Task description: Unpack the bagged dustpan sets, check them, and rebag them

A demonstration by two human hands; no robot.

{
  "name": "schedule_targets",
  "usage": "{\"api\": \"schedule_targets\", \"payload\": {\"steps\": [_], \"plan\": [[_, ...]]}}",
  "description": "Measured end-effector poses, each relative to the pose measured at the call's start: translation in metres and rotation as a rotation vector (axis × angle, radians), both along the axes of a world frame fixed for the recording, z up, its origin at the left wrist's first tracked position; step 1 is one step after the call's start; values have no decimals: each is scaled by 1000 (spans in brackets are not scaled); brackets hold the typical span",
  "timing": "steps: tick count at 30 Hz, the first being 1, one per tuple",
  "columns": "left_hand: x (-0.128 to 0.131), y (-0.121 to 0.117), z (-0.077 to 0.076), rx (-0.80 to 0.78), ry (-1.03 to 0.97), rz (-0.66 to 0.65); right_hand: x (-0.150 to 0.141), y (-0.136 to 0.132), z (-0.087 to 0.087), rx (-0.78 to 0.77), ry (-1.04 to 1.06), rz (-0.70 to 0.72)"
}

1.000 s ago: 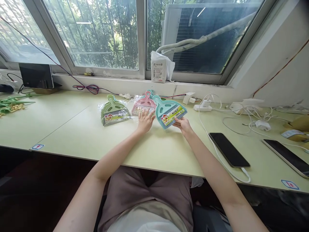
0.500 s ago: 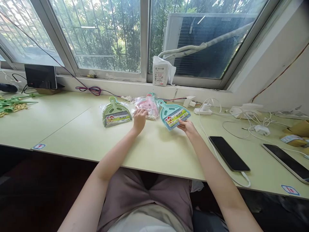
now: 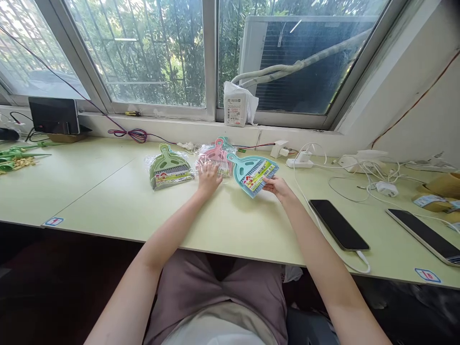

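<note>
My right hand point(image 3: 277, 188) pinches the lower right edge of a light blue dustpan point(image 3: 246, 168), which has a brush and a bright label on its face and is tilted above the table. With fingers spread, my left hand point(image 3: 209, 179) lies on a pink dustpan point(image 3: 217, 154) in clear plastic wrap. Behind the pink one, part of a teal dustpan handle point(image 3: 224, 142) shows. A green dustpan point(image 3: 167, 165) with its own brush and label, also wrapped, lies left of my left hand.
Two phones point(image 3: 338, 224) lie on the right, one plugged into a white cable. Chargers and tangled cords point(image 3: 386, 188) spread behind them. A tablet point(image 3: 53, 116) stands back left near green plastic pieces point(image 3: 16, 157). A white box point(image 3: 235, 108) sits on the windowsill.
My left hand has opened from a curled grip and its fingers now spread over the pink dustpan, which lies flatter. The view has shifted slightly; the blue dustpan stays in my right hand.
</note>
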State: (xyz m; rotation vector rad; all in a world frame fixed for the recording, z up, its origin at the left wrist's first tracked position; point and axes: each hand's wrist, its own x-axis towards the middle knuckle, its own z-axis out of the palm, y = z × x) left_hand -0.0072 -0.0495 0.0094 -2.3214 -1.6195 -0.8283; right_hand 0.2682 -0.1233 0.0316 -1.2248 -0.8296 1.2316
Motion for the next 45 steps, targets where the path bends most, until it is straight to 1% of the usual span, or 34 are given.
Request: {"api": "schedule_targets", "payload": {"steps": [3,5,8,13,15,20,22,29,32,37,39,43,45], "plan": [[1,5,-7,-32,100,-94,-4,-1,1,26,-17,23],[0,8,-9,-47,142,-111,-6,-3,2,28,-33,43],[-2,10,-8,-51,172,-110,-10,-5,2,24,-65,60],[-3,6,0,-35,206,-80,-13,-5,-1,-5,-97,18],[-3,4,2,-38,216,-64,-15,-5,-3,9,-87,15],[0,4,0,-18,211,30,-21,-5,-6,92,-80,97],[-1,5,0,-22,207,46,-24,-5,-6,108,-100,125],[-7,2,11,-105,373,74,-28,-5,-6,53,-142,99],[-5,-2,14,-65,328,67,-29,-6,-4,53,-144,97],[-2,-8,17,64,254,59,-30,-7,-3,44,-136,64],[-2,-10,18,89,228,52,-29,-6,-3,46,-116,21],[-1,-12,19,86,132,6,-28,-5,-5,49,-55,-105],[0,-13,20,85,111,-15,-27,-6,-5,65,-34,-127]]}}
